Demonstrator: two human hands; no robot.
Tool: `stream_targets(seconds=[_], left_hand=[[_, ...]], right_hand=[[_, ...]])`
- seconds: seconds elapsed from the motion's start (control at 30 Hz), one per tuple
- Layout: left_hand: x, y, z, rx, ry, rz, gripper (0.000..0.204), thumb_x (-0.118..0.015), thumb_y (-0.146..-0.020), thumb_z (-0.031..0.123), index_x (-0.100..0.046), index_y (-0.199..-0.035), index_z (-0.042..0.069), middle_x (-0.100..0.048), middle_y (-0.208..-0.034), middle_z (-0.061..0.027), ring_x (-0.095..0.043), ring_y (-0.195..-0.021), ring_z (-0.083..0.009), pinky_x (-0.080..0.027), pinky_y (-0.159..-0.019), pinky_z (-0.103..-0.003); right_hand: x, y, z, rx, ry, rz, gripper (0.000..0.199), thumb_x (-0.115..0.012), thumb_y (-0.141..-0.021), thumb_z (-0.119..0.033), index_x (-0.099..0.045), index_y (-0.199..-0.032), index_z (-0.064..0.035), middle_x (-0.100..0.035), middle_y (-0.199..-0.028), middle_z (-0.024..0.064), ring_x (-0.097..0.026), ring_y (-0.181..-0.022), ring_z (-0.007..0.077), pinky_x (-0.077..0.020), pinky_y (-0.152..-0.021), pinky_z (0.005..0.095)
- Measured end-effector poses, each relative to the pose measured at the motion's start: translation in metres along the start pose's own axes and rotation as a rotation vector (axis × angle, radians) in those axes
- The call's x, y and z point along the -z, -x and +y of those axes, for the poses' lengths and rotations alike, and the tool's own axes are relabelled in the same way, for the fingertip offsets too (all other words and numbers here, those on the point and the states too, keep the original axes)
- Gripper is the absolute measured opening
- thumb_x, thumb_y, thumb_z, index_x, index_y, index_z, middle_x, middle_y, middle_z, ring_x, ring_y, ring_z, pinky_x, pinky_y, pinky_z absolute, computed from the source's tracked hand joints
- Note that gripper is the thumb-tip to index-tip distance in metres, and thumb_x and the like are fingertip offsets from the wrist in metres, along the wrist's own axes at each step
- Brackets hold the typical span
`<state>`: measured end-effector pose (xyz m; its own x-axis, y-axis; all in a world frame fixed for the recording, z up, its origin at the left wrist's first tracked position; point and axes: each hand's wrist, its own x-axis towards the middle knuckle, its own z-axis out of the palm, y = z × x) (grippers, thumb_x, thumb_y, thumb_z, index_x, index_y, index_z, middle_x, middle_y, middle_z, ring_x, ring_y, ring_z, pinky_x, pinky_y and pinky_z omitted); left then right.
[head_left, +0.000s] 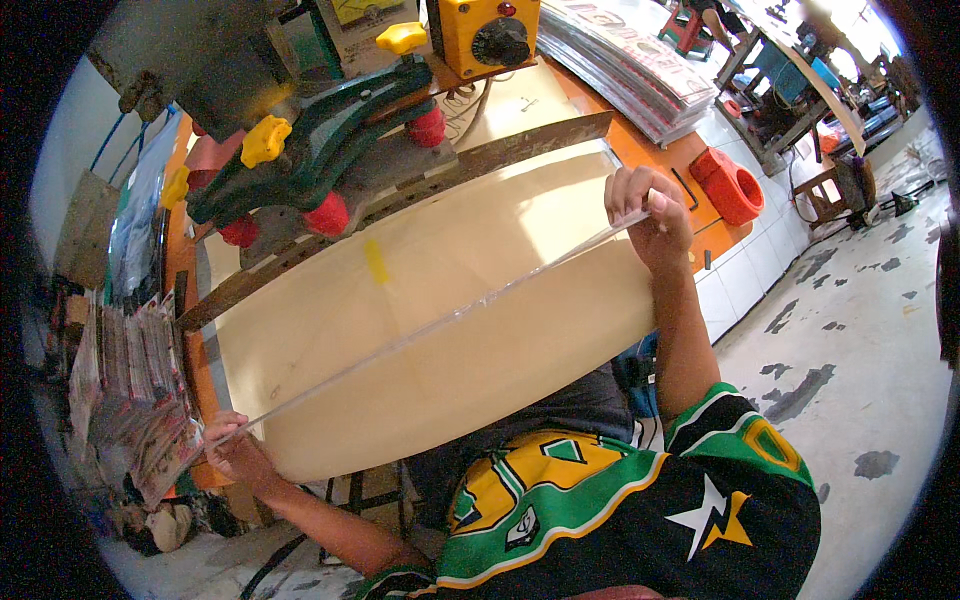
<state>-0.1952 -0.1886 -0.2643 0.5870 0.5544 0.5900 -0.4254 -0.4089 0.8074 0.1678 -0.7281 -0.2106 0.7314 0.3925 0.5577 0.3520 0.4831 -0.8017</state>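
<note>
My left hand [240, 448] and my right hand [652, 205] each pinch one end of a long, thin, clear plastic piece [480, 302]. It shows as a narrow shiny line slanting up from lower left to upper right; whether it is a strip or a sheet seen edge-on, I cannot tell. Under it lies a large cream board [430, 400], with its near edge close to my body. A short yellow mark [376, 262] shows on the board. A dark metal bar [400, 215] runs along the board's far side.
Beyond the bar stands a dark green clamp frame [330, 150] with yellow knobs and red feet. Behind it is a yellow control box [487, 40] with a black dial. Printed sheets are stacked left [130, 380] and far right [640, 70]. A red ring-shaped object [735, 187] sits near my right hand.
</note>
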Motion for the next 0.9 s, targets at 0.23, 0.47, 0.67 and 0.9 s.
stream_targets(seconds=[0.23, 0.47, 0.67, 0.9], left_hand=[[0.003, 0.005, 0.002, -0.066, 0.095, -0.067, 0.05, -0.05, -0.101, 0.05, -0.058, -0.089, 0.002, -0.06, -0.087, -0.0161, -0.058, -0.087, -0.0255, -0.045, -0.079, -0.037], [-0.038, 0.0, 0.058, -0.023, -0.168, 0.117, 0.032, -0.055, -0.101, 0.032, -0.052, -0.084, 0.005, -0.058, -0.086, -0.0141, -0.056, -0.084, -0.0208, -0.046, -0.08, -0.035], [-0.043, 0.016, 0.054, 0.032, 0.076, 0.227, 0.043, -0.062, -0.097, 0.045, -0.052, -0.084, 0.006, -0.058, -0.083, -0.0099, -0.055, -0.082, -0.0183, -0.046, -0.079, -0.034], [-0.025, 0.021, 0.026, -0.051, 0.49, 0.071, 0.054, -0.066, -0.088, 0.06, -0.047, -0.08, 0.01, -0.051, -0.075, -0.0008, -0.048, -0.075, -0.0134, -0.041, -0.071, -0.028]], right_hand=[[0.002, 0.002, 0.002, -0.065, -0.021, 0.034, 0.03, -0.058, -0.085, -0.032, -0.05, -0.072, -0.0064, -0.051, -0.07, 0.0069, -0.049, -0.069, 0.0177, -0.0375, -0.065, 0.0309], [-0.002, -0.001, -0.004, -0.02, -0.068, -0.03, 0.04, -0.054, -0.093, -0.041, -0.051, -0.072, -0.0074, -0.05, -0.071, 0.0052, -0.048, -0.068, 0.0179, -0.0376, -0.062, 0.031], [-0.005, -0.003, -0.009, -0.108, -0.457, -0.239, 0.079, -0.026, -0.097, -0.076, -0.058, -0.082, -0.0059, -0.051, -0.064, 0.0055, -0.043, -0.062, 0.0157, -0.0345, -0.056, 0.0279], [-0.007, -0.015, -0.011, -0.361, -0.021, -0.583, 0.074, -0.04, -0.101, -0.059, -0.061, -0.126, 0.0068, -0.067, -0.12, 0.0247, -0.065, -0.111, 0.0321, -0.0511, -0.084, 0.0374]])
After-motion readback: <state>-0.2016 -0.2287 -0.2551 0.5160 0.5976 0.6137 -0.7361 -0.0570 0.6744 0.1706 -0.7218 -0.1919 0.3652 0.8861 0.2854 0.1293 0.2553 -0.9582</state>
